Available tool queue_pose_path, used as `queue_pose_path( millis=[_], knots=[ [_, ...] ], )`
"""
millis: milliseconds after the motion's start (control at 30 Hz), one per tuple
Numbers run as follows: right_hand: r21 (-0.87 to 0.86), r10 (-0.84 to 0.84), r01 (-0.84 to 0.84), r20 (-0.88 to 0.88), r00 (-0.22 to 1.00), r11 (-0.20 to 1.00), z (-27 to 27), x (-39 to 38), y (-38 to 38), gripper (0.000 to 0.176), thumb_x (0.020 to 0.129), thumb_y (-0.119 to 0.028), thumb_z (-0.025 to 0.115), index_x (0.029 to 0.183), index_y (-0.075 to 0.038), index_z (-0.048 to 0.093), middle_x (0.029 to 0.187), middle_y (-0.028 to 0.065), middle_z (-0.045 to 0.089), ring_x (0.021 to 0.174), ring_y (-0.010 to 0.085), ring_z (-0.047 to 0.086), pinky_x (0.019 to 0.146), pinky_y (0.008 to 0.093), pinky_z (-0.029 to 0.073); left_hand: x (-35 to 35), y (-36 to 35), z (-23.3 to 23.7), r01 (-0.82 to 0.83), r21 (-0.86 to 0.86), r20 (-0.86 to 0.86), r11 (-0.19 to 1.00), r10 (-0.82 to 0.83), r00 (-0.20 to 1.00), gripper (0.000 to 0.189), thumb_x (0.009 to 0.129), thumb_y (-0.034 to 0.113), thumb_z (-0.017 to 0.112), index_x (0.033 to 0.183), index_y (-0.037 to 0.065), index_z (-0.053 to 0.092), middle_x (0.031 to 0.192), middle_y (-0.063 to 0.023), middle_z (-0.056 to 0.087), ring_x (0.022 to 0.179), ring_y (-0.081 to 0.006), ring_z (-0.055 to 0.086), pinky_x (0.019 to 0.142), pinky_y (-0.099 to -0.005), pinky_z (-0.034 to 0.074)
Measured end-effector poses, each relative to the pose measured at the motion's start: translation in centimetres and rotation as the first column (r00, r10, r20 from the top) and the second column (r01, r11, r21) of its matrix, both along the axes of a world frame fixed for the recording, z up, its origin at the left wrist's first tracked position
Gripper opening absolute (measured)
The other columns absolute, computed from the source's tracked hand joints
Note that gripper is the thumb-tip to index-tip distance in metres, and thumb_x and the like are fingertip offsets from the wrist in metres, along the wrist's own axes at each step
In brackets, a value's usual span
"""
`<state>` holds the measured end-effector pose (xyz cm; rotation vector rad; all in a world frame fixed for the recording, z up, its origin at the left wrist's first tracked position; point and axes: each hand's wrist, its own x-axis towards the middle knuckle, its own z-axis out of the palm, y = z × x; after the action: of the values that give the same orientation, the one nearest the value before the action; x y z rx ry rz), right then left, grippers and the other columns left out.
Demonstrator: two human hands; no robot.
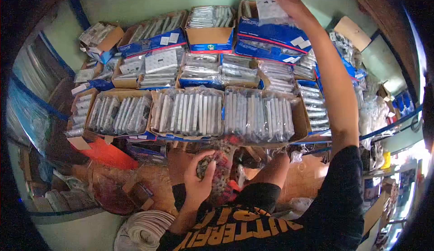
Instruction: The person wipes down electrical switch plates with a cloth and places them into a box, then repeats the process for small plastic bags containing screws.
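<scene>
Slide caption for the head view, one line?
Right hand holds a clear packet above a blue box; left hand grips a dark bundle.

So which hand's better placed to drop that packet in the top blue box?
Likely right: right hand grips the packet just above the blue box; left hand is low, holding a bundle.

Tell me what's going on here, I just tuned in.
The right hand is up at the blue top box, holding a clear packet over it. The left hand is down near the chest, closed around a small bundle. Open boxes of packaged plates fill the shelf between.
</scene>
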<state>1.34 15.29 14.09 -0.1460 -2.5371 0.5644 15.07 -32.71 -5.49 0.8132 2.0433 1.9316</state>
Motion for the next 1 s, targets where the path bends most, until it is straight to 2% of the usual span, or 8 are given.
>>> queue_pose_path(
  millis=[167,433,500,633,700,833,933,1000],
  knots=[
    [-0.446,-0.167,0.24,0.197,0.966,0.862,2.0,-5.1,1.9,0.044,0.082,-0.036,0.065,0.1,0.003,0.058,0.077,0.0087,0.059,0.07,0.0238,0.064,0.063,0.0396,0.06,-1.3,-2.1,0.7,-0.042,-0.201,0.068,0.979,0.057,0.996,0.023,0.092,0.014,0.057,0.109,-0.001,0.059,0.108,-0.0111,0.062,0.101,-0.0201,0.058,0.09,-0.0325,0.042],
    [0.055,-0.337,0.332,0.15,0.93,0.942,5.1,-3.7,0.5,0.05,0.078,-0.031,0.07,0.119,-0.004,0.054,0.103,0.0126,0.063,0.086,0.0262,0.065,0.068,0.0418,0.054,-2.4,-3.8,-1.0,-0.087,-0.172,0.1,0.981,0.105,0.989,0.024,0.092,0.016,0.057,0.11,0.0,0.059,0.108,-0.0117,0.062,0.102,-0.0203,0.057,0.09,-0.0331,0.043],
    [0.096,-0.139,0.118,0.259,0.956,0.988,7.4,-3.4,0.6,0.046,0.078,-0.035,0.069,0.108,-0.003,0.059,0.101,0.0148,0.064,0.096,0.0272,0.06,0.082,0.0394,0.048,-2.5,-3.9,-0.8,-0.061,-0.21,0.104,0.976,0.084,0.991,0.024,0.092,0.016,0.057,0.11,0.0,0.059,0.108,-0.0118,0.062,0.102,-0.0206,0.057,0.091,-0.0334,0.043],
    [0.427,-0.106,0.031,0.154,0.982,0.904,8.7,-0.9,-2.9,0.041,0.076,-0.028,0.072,0.105,-0.001,0.059,0.102,0.0138,0.064,0.098,0.0272,0.058,0.082,0.0386,0.046,-2.1,-3.7,-1.8,-0.068,-0.223,0.154,0.972,0.105,0.982,0.024,0.092,0.015,0.057,0.11,0.0,0.058,0.109,-0.0121,0.062,0.103,-0.0219,0.057,0.092,-0.0347,0.042],
    [0.752,0.075,-0.272,0.286,0.955,0.6,8.8,-1.1,-2.2,0.028,0.079,-0.02,0.068,0.101,-0.003,0.062,0.102,0.0135,0.063,0.095,0.0297,0.058,0.082,0.0396,0.046,-2.1,-3.5,-1.7,-0.09,-0.189,0.128,0.978,0.116,0.985,0.024,0.091,0.015,0.058,0.111,0.0,0.058,0.109,-0.0123,0.062,0.104,-0.0223,0.057,0.093,-0.0351,0.042],
    [0.767,0.002,-0.412,0.472,0.882,0.491,7.4,-2.5,-0.7,0.018,0.079,-0.014,0.065,0.096,-0.007,0.065,0.103,0.0132,0.063,0.094,0.0314,0.059,0.083,0.0409,0.046,-2.4,-3.6,-1.3,-0.046,-0.24,0.122,0.97,0.077,0.989,0.025,0.092,0.015,0.058,0.111,0.0,0.058,0.11,-0.0127,0.062,0.103,-0.0216,0.057,0.092,-0.034,0.043],
    [0.56,0.177,-0.366,0.363,0.915,0.743,4.9,-2.4,1.2,0.021,0.078,-0.009,0.064,0.1,-0.01,0.064,0.104,0.0126,0.064,0.094,0.0305,0.059,0.084,0.041,0.047,-2.1,-3.8,-2.7,-0.065,-0.219,0.165,0.974,0.102,0.981,0.024,0.092,0.015,0.057,0.112,0.001,0.058,0.109,-0.0124,0.062,0.102,-0.0209,0.058,0.09,-0.0334,0.044],
    [0.937,0.335,-0.319,0.258,0.906,0.143,3.8,-3.2,2.2,0.042,0.079,-0.016,0.064,0.119,-0.008,0.055,0.11,0.0118,0.063,0.096,0.031,0.061,0.082,0.04,0.05,-2.1,-3.7,-2.6,-0.073,-0.219,0.201,0.973,0.118,0.972,0.024,0.093,0.016,0.057,0.112,0.001,0.058,0.108,-0.012,0.062,0.1,-0.0205,0.058,0.088,-0.0332,0.044]
  ],
)
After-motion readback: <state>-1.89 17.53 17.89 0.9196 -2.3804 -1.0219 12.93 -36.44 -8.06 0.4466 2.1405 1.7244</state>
